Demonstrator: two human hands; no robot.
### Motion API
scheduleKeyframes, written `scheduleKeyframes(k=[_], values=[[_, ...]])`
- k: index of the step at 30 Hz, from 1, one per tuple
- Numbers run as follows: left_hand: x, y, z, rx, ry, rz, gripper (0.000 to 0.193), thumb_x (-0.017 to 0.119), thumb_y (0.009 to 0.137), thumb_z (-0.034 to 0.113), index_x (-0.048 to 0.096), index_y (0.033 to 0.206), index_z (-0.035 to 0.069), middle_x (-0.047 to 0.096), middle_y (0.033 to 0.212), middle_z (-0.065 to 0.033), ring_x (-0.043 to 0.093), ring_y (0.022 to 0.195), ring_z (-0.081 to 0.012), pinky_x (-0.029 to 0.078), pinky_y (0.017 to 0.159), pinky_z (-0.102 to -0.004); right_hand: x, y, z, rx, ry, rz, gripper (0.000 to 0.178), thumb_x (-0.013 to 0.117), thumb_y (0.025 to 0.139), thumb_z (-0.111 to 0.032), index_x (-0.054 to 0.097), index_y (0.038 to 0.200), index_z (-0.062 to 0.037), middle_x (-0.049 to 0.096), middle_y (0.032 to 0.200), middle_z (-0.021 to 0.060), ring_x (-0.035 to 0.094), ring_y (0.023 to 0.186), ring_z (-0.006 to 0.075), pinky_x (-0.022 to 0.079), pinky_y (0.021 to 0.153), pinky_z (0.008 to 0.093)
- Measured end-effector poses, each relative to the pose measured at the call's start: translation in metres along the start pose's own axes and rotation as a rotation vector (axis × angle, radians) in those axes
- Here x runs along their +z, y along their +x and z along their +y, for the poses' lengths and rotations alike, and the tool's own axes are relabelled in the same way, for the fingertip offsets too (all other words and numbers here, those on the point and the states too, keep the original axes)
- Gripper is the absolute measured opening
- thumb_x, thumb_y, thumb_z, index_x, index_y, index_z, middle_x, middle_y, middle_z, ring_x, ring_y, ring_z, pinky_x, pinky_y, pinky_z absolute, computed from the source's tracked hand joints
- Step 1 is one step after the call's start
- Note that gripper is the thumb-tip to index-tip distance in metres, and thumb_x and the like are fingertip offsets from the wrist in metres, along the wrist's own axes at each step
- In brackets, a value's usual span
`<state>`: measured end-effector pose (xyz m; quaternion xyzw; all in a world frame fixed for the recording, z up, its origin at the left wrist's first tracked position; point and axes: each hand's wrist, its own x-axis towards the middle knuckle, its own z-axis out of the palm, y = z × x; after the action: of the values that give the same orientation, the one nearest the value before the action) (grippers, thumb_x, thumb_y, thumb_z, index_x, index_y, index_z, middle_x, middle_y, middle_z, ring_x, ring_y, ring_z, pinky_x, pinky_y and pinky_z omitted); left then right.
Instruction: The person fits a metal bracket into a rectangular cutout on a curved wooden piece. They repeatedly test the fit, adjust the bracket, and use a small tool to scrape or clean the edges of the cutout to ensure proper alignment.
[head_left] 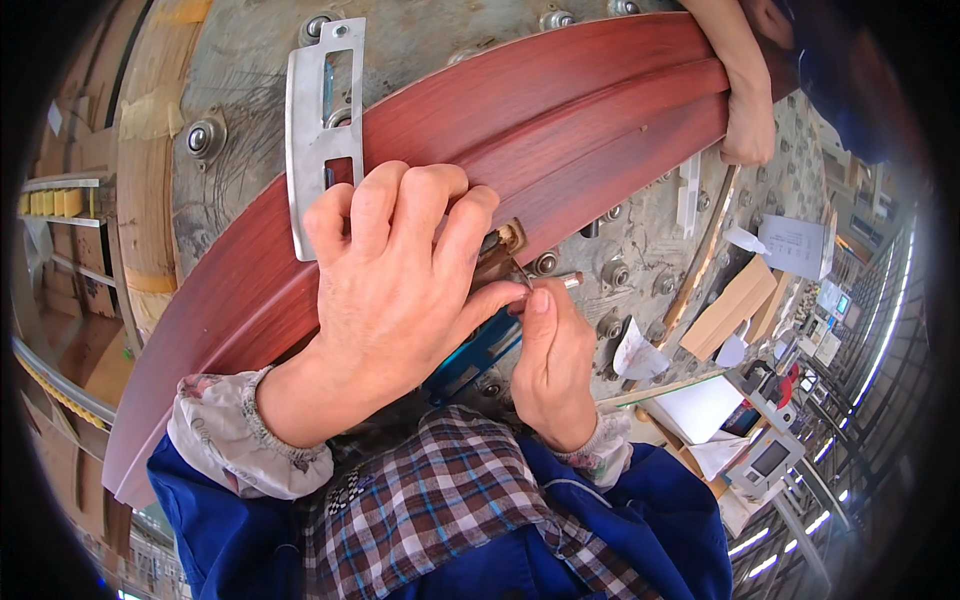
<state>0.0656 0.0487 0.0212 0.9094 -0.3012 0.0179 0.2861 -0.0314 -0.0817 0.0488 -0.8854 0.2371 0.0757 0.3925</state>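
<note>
A: In the head view, a worker's bare hands come close together at the near edge of a long red-brown board (600, 120). Where is it?

B: It lies aslant on a scratched grey table (235, 60) studded with ball rollers (205, 138).

A: And the right hand (553, 365)?

B: Just off the board's near edge, its thumb and forefinger pinch a slim dark piece (522, 273) beside a small hole (514, 236) cut in the board.

A: The left hand (395, 260)?

B: Over the board, fingers bent and slightly apart, thumb pointing toward the right fingertips. The other fingertips are hidden; whether they clamp anything, I cannot tell.

A: What surrounds them?

B: A silvery slotted metal plate (304, 130) lies across the board's far edge, beside the left hand. A blue object (475, 355), partly hidden, shows at the board's near side. At the board's right end, another person's hand (748, 130) curls its fingers at the edge. Beyond, to the board's right, lie cardboard strips (730, 308) and a printed sheet (793, 245).
</note>
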Motion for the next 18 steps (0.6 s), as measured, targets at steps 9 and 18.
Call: scheduleKeyframes(k=[9,18], values=[[0.0002,0.0001,0.0010,-0.008,0.004,0.002,0.069,0.080,0.060,0.052,0.061,0.113,0.012,0.054,0.110,-0.0045,0.049,0.106,-0.0273,0.029,0.092,-0.0449,-0.0015,-0.0003,-0.0011,0.014,0.031,-0.002,0.026,0.043,0.104,-0.018,0.058,0.095,0.0011,0.060,0.077,0.0233,0.059,0.068,0.0444,0.045,0.061,0.0471],[0.0010,0.0000,0.0016,-0.012,-0.005,0.004,0.070,0.081,0.058,0.052,0.061,0.112,0.012,0.054,0.111,-0.0047,0.049,0.106,-0.0278,0.029,0.092,-0.0452,-0.0007,-0.0008,0.0006,0.014,-0.014,-0.010,0.026,0.043,0.104,-0.019,0.059,0.096,0.0009,0.060,0.077,0.0236,0.060,0.069,0.0451,0.045,0.060,0.0483]])
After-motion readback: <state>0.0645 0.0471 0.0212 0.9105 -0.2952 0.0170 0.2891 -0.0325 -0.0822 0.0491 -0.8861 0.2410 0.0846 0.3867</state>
